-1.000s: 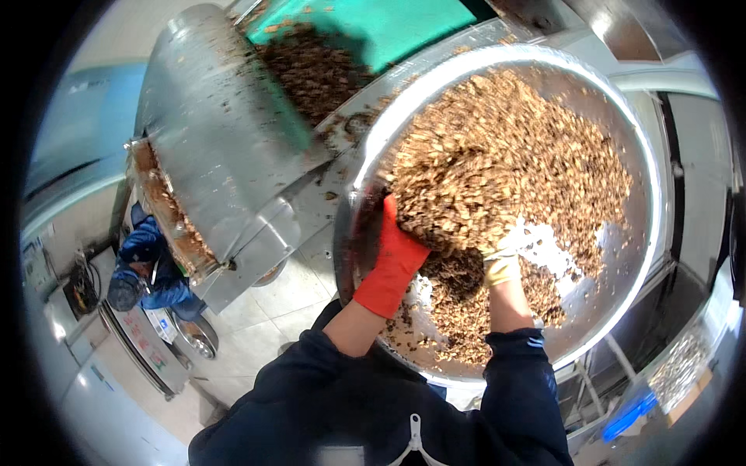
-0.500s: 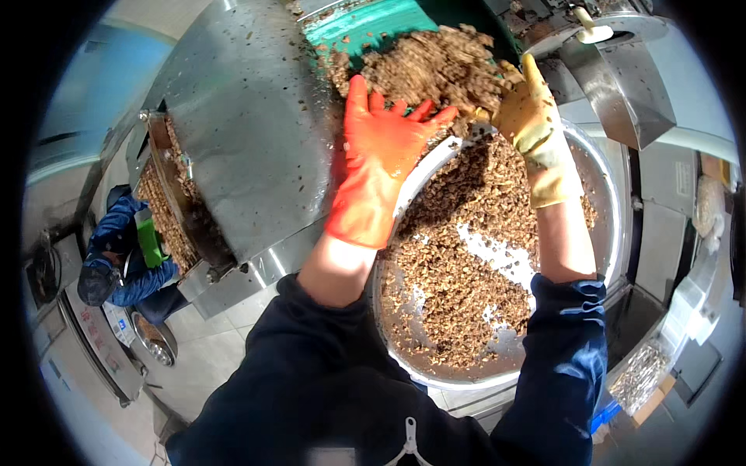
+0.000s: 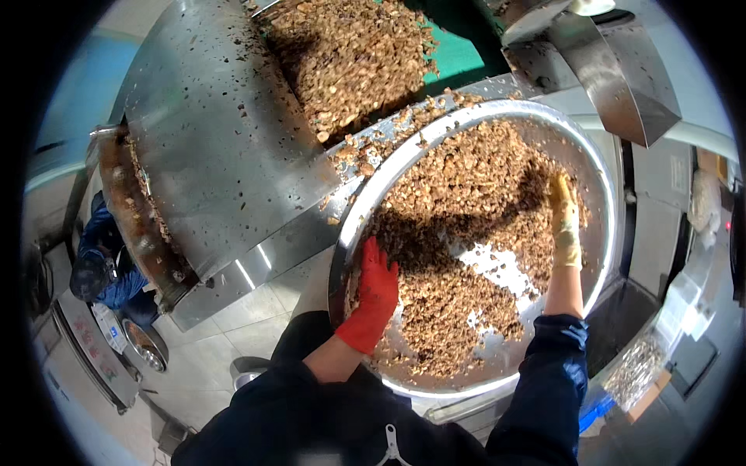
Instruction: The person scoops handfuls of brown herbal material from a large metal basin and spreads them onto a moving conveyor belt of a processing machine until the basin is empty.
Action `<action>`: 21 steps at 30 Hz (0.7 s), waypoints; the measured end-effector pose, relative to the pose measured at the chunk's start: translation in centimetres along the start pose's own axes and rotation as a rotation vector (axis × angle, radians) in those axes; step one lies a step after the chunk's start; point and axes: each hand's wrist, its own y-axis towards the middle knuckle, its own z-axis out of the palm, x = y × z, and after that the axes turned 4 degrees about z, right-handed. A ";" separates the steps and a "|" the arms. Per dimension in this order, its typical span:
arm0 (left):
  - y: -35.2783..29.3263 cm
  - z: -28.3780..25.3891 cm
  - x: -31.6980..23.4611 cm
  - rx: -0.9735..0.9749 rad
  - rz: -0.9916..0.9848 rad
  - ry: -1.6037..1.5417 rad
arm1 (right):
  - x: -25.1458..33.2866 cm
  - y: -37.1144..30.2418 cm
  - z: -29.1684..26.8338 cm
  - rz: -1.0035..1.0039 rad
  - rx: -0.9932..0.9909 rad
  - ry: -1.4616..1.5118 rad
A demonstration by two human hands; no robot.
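Observation:
A large round metal basin (image 3: 611, 194) holds a thick layer of brown, nut-like pieces (image 3: 466, 175), with bare shiny metal showing in the middle. My left hand (image 3: 376, 293), in a red rubber glove, reaches just inside the basin's left wall, fingers stretched out along the edge of the pieces. On the opposite side, my right hand (image 3: 566, 217) wears a yellow glove. Its fingers point away from me into the pieces by the right wall, their tips partly hidden. Neither hand shows anything gripped. Beyond the basin, more brown pieces (image 3: 350, 66) are heaped on a green surface (image 3: 458, 58).
A sloping metal cover (image 3: 210, 132), strewn with crumbs, lies left of the heap. Pieces litter the metal ledge (image 3: 365, 151) beside the basin. A metal chute (image 3: 622, 85) juts out at far right. Another person (image 3: 113, 264) in blue is at left, near a metal bowl (image 3: 146, 346).
Both my hands have come down from the pieces over the green surface into the basin and spread apart. My view has shifted; the heap beyond now appears larger and further left.

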 end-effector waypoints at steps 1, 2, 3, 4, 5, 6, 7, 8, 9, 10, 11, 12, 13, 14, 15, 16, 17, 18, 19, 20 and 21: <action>1.4 0.0 0.5 0.017 0.037 0.052 | 0.0 2.0 0.2 -0.193 0.126 0.089; 3.0 0.5 1.2 -0.018 0.016 0.008 | 0.9 5.0 0.4 0.041 -0.077 0.023; 4.8 1.4 2.0 -0.061 -0.005 -0.039 | 1.4 7.0 0.6 0.079 0.030 -0.076; 5.7 2.4 1.8 -0.117 -0.014 -0.085 | 2.0 8.1 2.2 0.122 0.152 -0.170; 6.3 2.8 1.4 0.080 -0.050 -0.115 | 1.4 8.6 5.0 0.113 0.051 -0.117; 6.7 4.1 1.5 0.102 -0.105 -0.160 | 3.6 8.3 4.9 0.209 0.350 -0.475; 6.9 5.1 1.7 0.113 -0.145 -0.204 | 1.5 8.9 5.7 0.178 0.378 -0.374; 7.0 5.8 1.7 0.124 -0.185 -0.248 | -1.3 9.5 6.7 0.147 0.404 -0.271; 7.1 6.0 1.5 0.127 -0.219 -0.290 | -1.2 8.3 7.4 0.091 0.377 -0.484; 7.0 6.3 1.3 0.131 -0.248 -0.332 | -0.8 6.7 8.3 0.037 0.348 -0.692; 7.1 6.2 0.8 0.133 -0.265 -0.377 | 1.0 4.1 11.4 0.205 0.305 -0.575; 7.1 6.5 0.7 0.129 -0.283 -0.396 | 2.2 2.7 12.6 0.369 0.237 -0.457; 7.1 6.7 0.8 0.128 -0.306 -0.411 | -0.1 3.7 12.0 0.326 0.280 -0.465; 7.0 7.3 1.1 0.135 -0.340 -0.423 | -4.8 6.1 10.4 0.281 0.310 -0.475; 6.1 8.3 0.3 0.176 -0.316 -0.395 | -7.0 6.5 8.8 0.182 0.277 -0.573; 5.7 8.7 -0.1 0.329 -0.295 -0.442 | -8.7 6.8 7.6 0.079 0.240 -0.678; 5.4 9.2 -0.6 0.334 -0.303 -0.444 | -10.4 7.0 6.3 -0.018 0.188 -0.783; 5.1 9.4 -1.3 0.327 -0.291 -0.447 | -9.0 5.1 9.4 0.136 0.175 -0.455; 4.6 9.6 -2.0 0.329 -0.289 -0.460 | -6.3 2.6 12.9 0.284 0.156 -0.126; 4.1 9.9 -2.6 0.338 -0.298 -0.473 | -4.0 0.5 14.4 0.311 0.200 0.070; 3.7 10.0 -2.9 0.396 -0.291 -0.502 | -1.6 -1.6 15.9 0.346 0.239 0.263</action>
